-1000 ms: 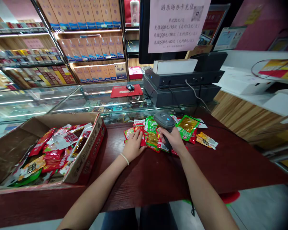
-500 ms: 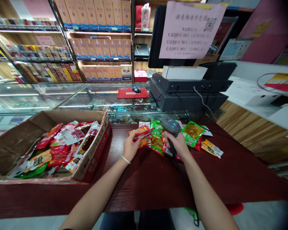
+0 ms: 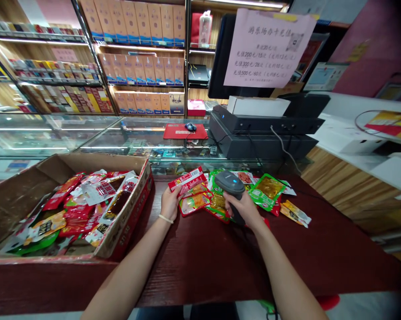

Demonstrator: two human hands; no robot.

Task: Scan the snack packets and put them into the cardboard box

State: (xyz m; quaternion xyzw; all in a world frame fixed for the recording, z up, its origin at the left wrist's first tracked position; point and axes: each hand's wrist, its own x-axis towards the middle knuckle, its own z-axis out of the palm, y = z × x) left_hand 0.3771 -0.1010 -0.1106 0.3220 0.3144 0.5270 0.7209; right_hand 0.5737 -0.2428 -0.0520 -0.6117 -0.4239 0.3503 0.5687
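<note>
In my left hand (image 3: pixel 170 203) is a red snack packet (image 3: pixel 189 181), held tilted above the counter with its printed face, barcode included, turned up. My right hand (image 3: pixel 243 206) wraps the handle of a dark grey barcode scanner (image 3: pixel 230 183), whose head points toward the left and shows a small blue light. Under and between the hands lie several snack packets, among them a red-edged one with a clear window (image 3: pixel 195 203). To the right of the scanner rests a green packet (image 3: pixel 267 192), and beyond it a small yellow-and-white packet (image 3: pixel 295 213).
A cardboard box (image 3: pixel 133 209) full of snack packets stands on the left of the dark red counter (image 3: pixel 200 266). Behind are a glass display case (image 3: pixel 97 138), a red mouse pad (image 3: pixel 173 131), a cash drawer (image 3: pixel 263 146) and a monitor (image 3: pixel 216 58) with a pink notice (image 3: pixel 267 49).
My left hand has moved left, turning the red packet so its printed side faces up. My right hand has shifted the scanner slightly left and down.
</note>
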